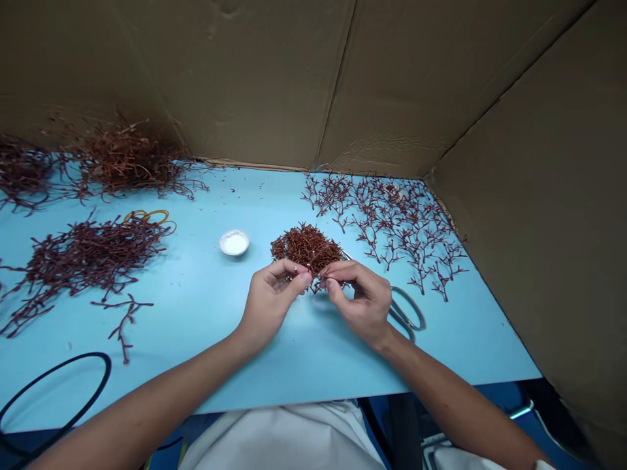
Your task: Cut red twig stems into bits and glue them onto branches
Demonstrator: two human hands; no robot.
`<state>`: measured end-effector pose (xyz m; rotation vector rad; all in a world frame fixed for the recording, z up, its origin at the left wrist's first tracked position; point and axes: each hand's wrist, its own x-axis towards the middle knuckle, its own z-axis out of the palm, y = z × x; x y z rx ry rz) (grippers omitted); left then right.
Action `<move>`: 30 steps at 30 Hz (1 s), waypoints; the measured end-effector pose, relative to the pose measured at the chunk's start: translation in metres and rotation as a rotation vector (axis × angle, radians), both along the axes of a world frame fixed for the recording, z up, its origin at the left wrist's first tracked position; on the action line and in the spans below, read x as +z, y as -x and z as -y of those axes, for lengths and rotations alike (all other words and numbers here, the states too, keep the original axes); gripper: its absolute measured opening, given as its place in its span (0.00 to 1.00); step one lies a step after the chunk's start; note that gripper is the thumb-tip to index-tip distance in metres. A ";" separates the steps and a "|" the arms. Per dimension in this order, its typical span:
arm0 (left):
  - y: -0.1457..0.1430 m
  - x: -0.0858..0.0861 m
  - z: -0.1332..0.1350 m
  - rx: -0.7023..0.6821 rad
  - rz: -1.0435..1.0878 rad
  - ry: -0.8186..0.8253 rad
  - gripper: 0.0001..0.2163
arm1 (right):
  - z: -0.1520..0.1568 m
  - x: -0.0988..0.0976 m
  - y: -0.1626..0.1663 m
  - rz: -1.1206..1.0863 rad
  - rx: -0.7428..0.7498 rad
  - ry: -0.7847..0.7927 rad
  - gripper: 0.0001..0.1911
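My left hand [274, 292] is closed in a pinch, thumb against forefinger, on a small brown twig whose tips look pale; most of it is hidden by the fingers. Almost touching it, my right hand [361, 297] also pinches with thumb and fingertips, but what lies between them is too small to make out. Just beyond the fingertips is a heap of short reddish-brown twig pieces [304, 243]. Scissors [407, 312] lie partly beneath my right hand, their handles showing to its right. A small white dish [234, 243] of white substance stands left of the heap.
Branched brown twigs [386, 215] spread over the back right of the blue table [274, 372]. Tangled bunches [125, 160] and a dark twig pile [98, 251] with yellow rubber bands [157, 216] lie left. A black cable loop [105, 372] is at front left. Cardboard walls [264, 85] enclose the back and right.
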<state>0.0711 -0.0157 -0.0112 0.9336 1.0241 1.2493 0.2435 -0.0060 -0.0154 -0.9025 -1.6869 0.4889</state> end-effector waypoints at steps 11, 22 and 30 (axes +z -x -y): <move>-0.003 0.000 0.003 -0.028 -0.002 -0.077 0.07 | 0.000 -0.001 0.000 -0.007 0.015 0.038 0.08; -0.001 -0.002 0.002 -0.019 -0.034 -0.060 0.07 | 0.000 0.000 0.000 0.027 0.036 0.029 0.08; 0.000 -0.002 0.001 -0.026 -0.043 -0.054 0.08 | 0.000 0.000 0.000 0.034 0.036 0.052 0.07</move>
